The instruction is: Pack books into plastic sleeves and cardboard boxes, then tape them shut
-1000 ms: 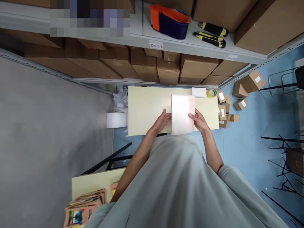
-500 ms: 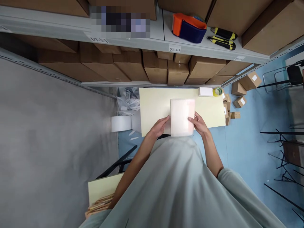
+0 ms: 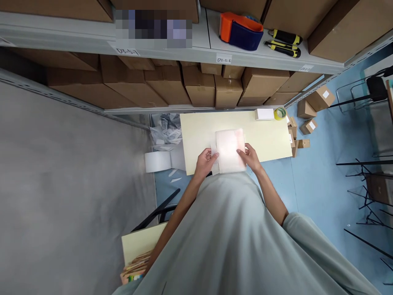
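On my remote feed I find the table [image 3: 267, 141] brightly and evenly lit; the packet [image 3: 231, 151] shows glare, its pale face nearly washed out, surface detail lost; the lower boxes [image 3: 199, 88] lie in shade under the shelf [image 3: 76, 39], darkest at far left; soft, dull shadows mottle the grey surface [image 3: 92, 213]; a coarse pixel block [image 3: 153, 28] masks part of the shelf; I note wide-angle stretching toward the edges; focus is acceptable, the middle tag [image 3: 224, 58] being readable.
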### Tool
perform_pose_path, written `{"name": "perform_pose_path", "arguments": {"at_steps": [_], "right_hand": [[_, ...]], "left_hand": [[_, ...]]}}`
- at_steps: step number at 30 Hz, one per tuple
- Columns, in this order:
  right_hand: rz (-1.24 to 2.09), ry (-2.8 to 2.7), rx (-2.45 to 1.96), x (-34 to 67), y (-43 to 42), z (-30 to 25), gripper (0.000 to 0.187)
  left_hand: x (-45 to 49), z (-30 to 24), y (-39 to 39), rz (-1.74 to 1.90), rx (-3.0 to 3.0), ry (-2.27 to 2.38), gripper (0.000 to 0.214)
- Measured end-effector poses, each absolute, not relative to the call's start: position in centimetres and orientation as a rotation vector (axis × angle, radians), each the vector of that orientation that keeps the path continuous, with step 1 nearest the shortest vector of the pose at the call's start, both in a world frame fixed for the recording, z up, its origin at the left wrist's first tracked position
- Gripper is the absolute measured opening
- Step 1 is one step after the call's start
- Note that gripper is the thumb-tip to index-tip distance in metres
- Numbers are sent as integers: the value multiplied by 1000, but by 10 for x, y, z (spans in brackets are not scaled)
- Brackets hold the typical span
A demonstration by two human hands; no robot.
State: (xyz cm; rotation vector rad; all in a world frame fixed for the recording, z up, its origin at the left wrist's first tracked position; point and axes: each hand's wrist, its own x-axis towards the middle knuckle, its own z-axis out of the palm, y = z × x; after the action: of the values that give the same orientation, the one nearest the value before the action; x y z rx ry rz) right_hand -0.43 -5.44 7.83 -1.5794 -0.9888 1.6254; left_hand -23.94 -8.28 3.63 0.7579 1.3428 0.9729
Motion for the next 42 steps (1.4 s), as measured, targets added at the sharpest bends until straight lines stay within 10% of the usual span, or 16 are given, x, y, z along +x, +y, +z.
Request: {"name": "perform_pose_path", "arguments": {"at_steps": [24, 42], "right_hand": [[1426, -1307, -1822, 29, -23, 65, 47], [1446, -1179, -1522, -11, -17, 89, 40]], "left_hand": [[-194, 52, -57, 909, 638, 1308, 58], [-145, 93, -52, 1086, 1285, 1716, 17]]}}
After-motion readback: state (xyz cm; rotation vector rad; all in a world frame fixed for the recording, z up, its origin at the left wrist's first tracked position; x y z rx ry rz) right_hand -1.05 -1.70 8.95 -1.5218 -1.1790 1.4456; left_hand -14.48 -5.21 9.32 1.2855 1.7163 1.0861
